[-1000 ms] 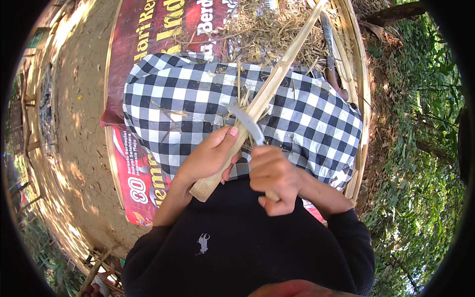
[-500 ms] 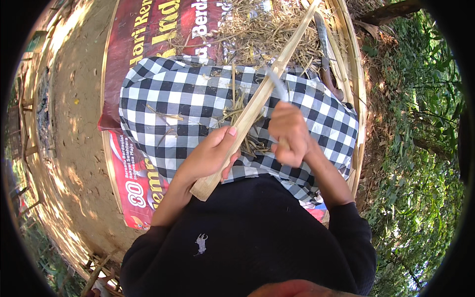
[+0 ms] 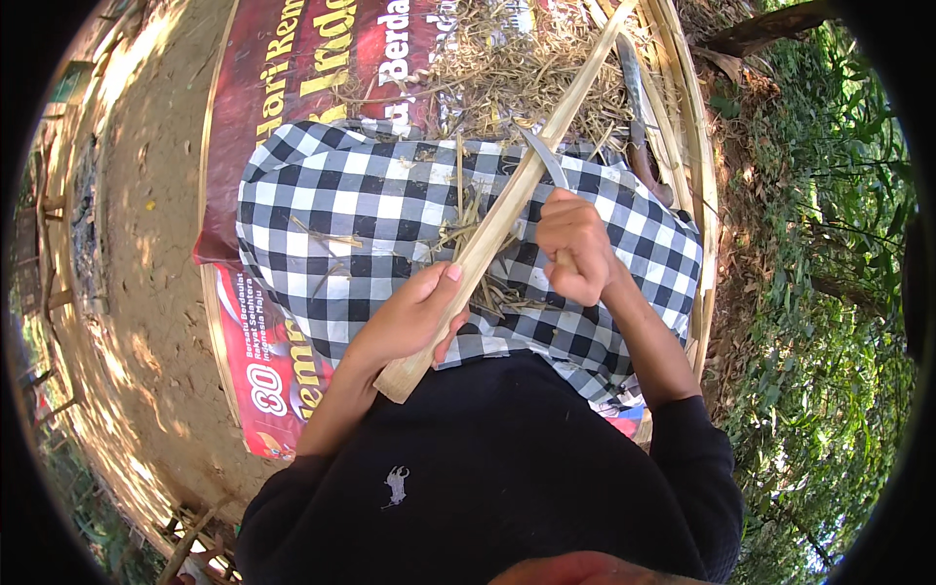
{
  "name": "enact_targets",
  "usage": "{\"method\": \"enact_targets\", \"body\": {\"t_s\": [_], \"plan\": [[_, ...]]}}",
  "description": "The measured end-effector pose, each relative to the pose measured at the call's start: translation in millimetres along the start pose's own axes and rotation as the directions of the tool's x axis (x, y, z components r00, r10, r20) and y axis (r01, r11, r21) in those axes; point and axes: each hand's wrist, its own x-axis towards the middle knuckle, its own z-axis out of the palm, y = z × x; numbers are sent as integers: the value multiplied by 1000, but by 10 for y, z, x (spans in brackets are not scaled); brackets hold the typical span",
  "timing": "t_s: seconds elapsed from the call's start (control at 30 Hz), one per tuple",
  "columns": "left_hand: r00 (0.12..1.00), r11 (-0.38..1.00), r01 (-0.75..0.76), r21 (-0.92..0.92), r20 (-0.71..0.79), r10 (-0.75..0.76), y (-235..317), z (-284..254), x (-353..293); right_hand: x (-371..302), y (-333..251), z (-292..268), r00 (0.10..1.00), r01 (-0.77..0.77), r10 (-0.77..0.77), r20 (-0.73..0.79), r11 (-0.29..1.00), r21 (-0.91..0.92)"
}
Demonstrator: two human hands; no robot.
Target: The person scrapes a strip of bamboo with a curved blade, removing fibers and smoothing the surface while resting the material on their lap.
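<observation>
Shaving stage: looks partway, judging by loose shavings and a blade laid across the work.
Strip: long, pale, flat wooden strip (image 3: 507,207), running slantwise over the black-and-white checked cloth (image 3: 366,205); broad squared end at the cloth's near side, thin end beyond its far side.
Left hand: the bare left hand (image 3: 417,304) grips the strip near its broad end, thumb on top, at the cloth's near side.
Right hand: the bare right hand (image 3: 575,244) is clenched round a small curved grey-bladed knife (image 3: 546,160), above the cloth's right half.
Done: thin straw-coloured shavings (image 3: 497,68) heaped beyond the cloth, a few scraps on it; strip's upper face looks mostly clean and pale.
Left: likely more trimming toward the thin end, where the blade sits; amount unclear.
Spare blade: long grey blade with a brown handle (image 3: 638,117), beyond the cloth's far right corner, not held.
Hidden: strip's underside; most of the knife handle, inside the fist; whatever the cloth covers.
Hard to tell: whether the edge bites or just rests; whether the thin end is cut off by the frame.
</observation>
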Motion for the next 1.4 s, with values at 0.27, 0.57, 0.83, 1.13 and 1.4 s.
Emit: {"method": "enact_targets", "body": {"t_s": [0.27,0.57,0.83,1.13,1.4], "plan": [[1000,1000,-6,1,29,6,-36,-7,38,-90,140,85,998,50,-50,-28,999,-20],[1000,999,-28,-27,9,29,-33,-7,63,85,24,210,990,143,-141,-21,983,119],[1000,1000,-7,-19,17,7,-13,29,24,145,373,-136,997,42,-50,-52,989,-140],[999,998,24,-50,-23,-26,-48,-119,56,-169,55,-183,989,-38,69,-133,974,223],[1000,998,5,-65,-24,-7,-12,-117,92,-214,176,-81,972,-55,101,-212,976,213]]}}
